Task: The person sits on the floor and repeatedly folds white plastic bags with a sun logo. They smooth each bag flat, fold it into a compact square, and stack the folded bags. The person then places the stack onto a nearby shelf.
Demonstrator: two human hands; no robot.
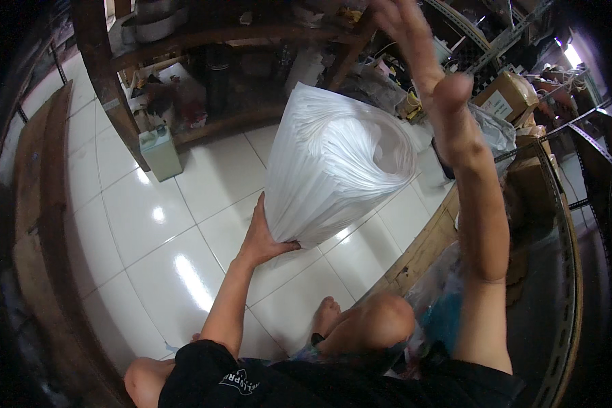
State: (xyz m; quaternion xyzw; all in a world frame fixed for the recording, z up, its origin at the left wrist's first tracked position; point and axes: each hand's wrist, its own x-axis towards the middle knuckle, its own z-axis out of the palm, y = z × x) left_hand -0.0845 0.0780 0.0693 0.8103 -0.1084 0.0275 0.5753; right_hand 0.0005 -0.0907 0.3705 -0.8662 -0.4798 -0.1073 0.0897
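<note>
Inspecting remotely, I find one hold made: left hand (pixel 262 241) gripping the white bundle (pixel 311 178); right hand (pixel 433 76), thumb wide, not yet touching.

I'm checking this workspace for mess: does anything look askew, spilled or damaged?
To the right, a cardboard box looks askew among jumbled items, which seems untidy. The white bundle against the left hand shows no obvious damage.

The left grip (pixel 260 239) holds a white bundle (pixel 302 166); the right grip (pixel 436 85) is raised.
</note>
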